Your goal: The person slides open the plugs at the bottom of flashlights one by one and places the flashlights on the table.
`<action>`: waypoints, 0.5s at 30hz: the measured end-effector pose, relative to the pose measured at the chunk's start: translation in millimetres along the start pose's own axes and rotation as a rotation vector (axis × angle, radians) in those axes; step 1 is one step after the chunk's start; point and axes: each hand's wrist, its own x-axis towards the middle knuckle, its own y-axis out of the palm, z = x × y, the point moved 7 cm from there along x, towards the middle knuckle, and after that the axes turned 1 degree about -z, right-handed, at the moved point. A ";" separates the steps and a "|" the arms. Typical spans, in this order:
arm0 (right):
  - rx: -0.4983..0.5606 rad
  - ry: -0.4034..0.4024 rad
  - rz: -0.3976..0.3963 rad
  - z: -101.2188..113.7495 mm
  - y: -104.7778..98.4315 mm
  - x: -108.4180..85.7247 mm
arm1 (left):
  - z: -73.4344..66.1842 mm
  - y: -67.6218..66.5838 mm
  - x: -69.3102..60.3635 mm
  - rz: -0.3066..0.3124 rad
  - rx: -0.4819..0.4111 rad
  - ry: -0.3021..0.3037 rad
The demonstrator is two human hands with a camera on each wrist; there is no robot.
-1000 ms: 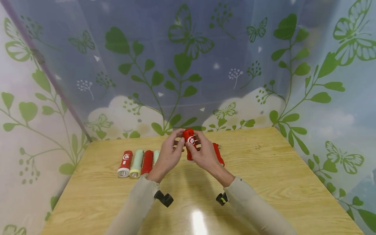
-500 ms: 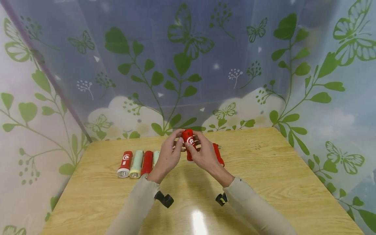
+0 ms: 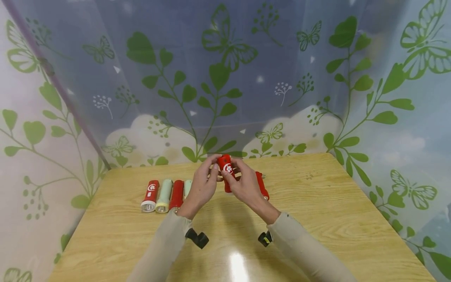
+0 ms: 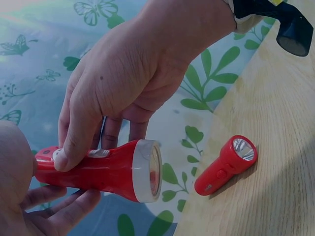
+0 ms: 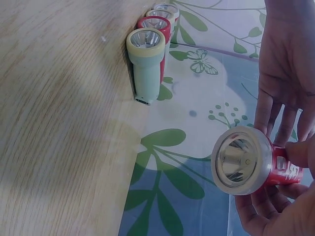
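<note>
A red flashlight [image 3: 228, 169] with a white logo is held above the table's far part. Its clear lens and white rim [image 4: 145, 170] point toward the table in the left wrist view. My right hand [image 3: 245, 186] grips the body, thumb [image 4: 61, 161] by the switch and fingers round the far side. At the tail end, my left hand [image 3: 202, 184] holds it with thumb and fingers, partly hidden in its own wrist view. Beyond the right hand, a second red flashlight [image 4: 224, 167] lies on the table.
Several flashlights lie side by side at the left of the wooden table [image 3: 334, 219]: a red one with a white rim [image 3: 150, 196], a pale green one [image 3: 164, 196], a plain red one [image 3: 177, 194] and a partly hidden pale green one [image 5: 146, 73]. A leaf-patterned curtain [image 3: 225, 98] surrounds the table.
The tail end of the held flashlight has leaned very slightly to the left. Both hands keep nearly the same place, and the flashlights on the table have not moved.
</note>
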 end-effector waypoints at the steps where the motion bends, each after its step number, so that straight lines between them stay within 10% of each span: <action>1: -0.003 0.003 0.001 -0.1 0.1 -0.3 | 0.0 0.0 -0.2 -0.002 0.001 0.002; 15: -0.006 -0.005 -0.003 2.8 -1.7 -1.0 | -2.0 0.1 1.4 0.002 -0.004 -0.012</action>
